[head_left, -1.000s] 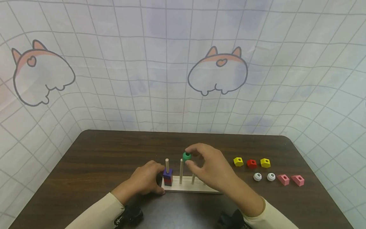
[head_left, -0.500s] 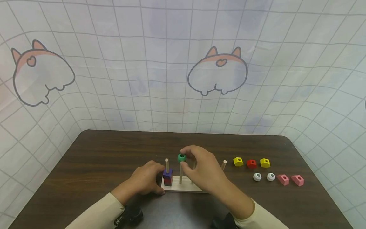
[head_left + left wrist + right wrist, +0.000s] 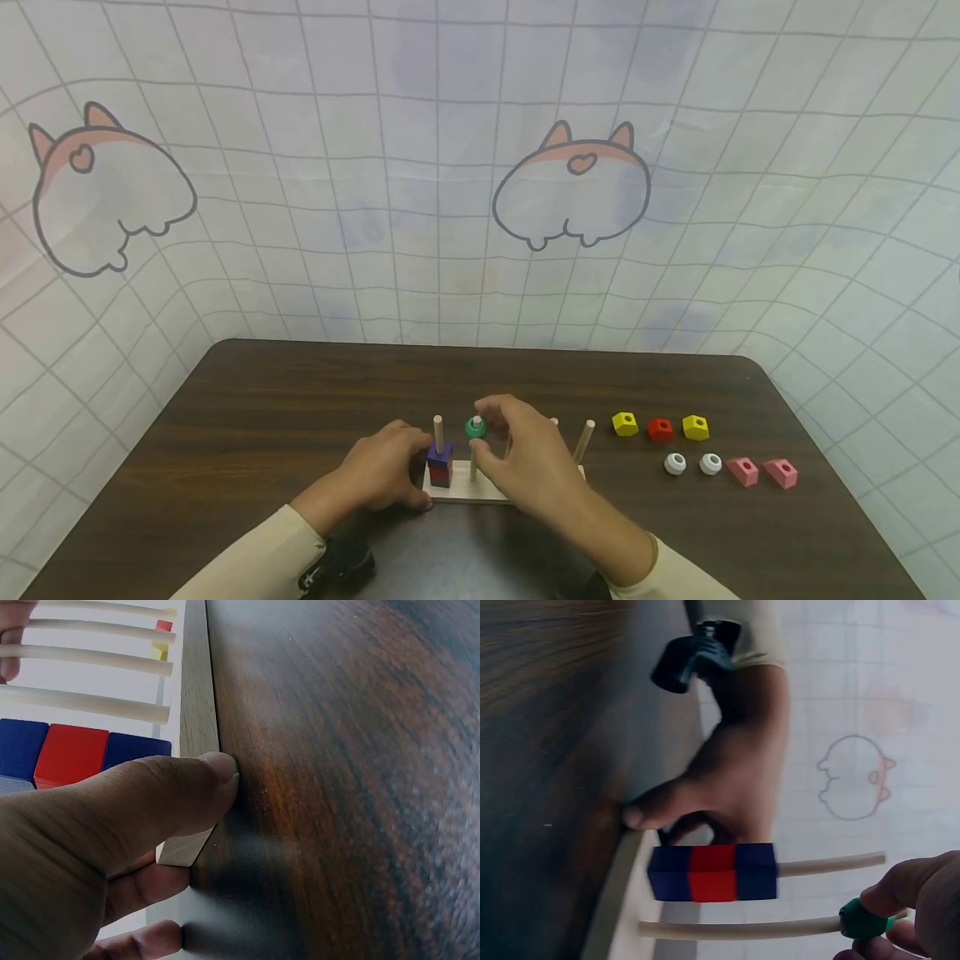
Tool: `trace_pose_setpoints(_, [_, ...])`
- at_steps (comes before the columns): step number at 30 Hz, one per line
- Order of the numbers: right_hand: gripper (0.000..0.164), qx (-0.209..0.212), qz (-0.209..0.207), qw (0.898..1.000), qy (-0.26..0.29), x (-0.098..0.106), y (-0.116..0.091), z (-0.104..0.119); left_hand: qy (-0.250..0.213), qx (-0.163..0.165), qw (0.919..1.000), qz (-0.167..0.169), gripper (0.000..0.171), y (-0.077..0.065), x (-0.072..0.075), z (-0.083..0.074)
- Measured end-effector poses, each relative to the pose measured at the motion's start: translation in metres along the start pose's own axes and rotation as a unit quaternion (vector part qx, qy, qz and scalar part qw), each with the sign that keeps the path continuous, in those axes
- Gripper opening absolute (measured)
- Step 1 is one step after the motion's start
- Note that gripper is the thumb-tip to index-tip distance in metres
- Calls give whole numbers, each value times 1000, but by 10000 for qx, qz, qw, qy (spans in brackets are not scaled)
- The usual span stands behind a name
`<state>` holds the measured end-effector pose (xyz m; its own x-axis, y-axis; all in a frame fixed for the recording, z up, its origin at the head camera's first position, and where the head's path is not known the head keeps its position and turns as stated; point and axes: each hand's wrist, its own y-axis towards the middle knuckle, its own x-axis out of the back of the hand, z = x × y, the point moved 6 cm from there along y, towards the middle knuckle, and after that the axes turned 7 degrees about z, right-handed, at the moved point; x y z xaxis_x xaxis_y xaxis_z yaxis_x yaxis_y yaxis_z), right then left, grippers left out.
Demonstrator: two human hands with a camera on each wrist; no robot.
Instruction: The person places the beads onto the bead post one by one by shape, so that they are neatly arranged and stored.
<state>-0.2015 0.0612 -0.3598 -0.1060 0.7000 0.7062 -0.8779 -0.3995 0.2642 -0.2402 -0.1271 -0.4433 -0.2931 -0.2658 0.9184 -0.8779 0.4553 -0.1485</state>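
My left hand (image 3: 382, 467) grips the left end of a pale wooden peg base (image 3: 465, 492), thumb along its near edge in the left wrist view. On the leftmost peg (image 3: 438, 433) sits a stack of square blocks, blue, red (image 3: 712, 874) and blue, with the rod rising above it. My right hand (image 3: 532, 458) pinches a round green bead (image 3: 862, 921) between thumb and fingers. That bead is threaded on the second peg (image 3: 742, 930) near its top, and the rod's tip pokes out of its hole. Behind the right hand, further pegs are partly hidden.
Right of the base, two yellow blocks (image 3: 625, 424) and a red block (image 3: 660, 430) lie in a row. Nearer lie two white beads (image 3: 675, 464) and two pink slanted blocks (image 3: 743, 471). A patterned white cloth (image 3: 420, 250) hangs behind the dark table (image 3: 300, 392).
My right hand has moved left and then down, carrying the green bead from beside the second peg onto its top. My left hand keeps its grip on the base.
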Motion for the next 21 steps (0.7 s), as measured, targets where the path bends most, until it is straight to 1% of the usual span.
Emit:
trace_pose_setpoints(3, [46,-26,14,10000,-4,-4,0,-4,10,-24,10000,-6,68,0,0,0])
trace_pose_setpoints(6, [57,-28,-82,9999,53,-6,-1,-7,29,-29,10000,-11,66,0,0,0])
trace_pose_setpoints(10, [74,-80,-138,9994,310,-10,-3,-12,49,-36,10000,-27,62,0,0,0])
trace_pose_setpoints(15, [93,-223,-157,9985,477,-19,-4,-22,56,-34,10000,-21,61,0,0,-1])
trace_pose_setpoints(18, [101,-312,-212,9975,600,-23,-5,-27,58,-24,10000,-10,61,0,0,-1])
trace_pose_setpoints(21, [104,-396,-224,9964,721,-28,-7,-32,72,-16,10000,-2,61,1,0,-1])
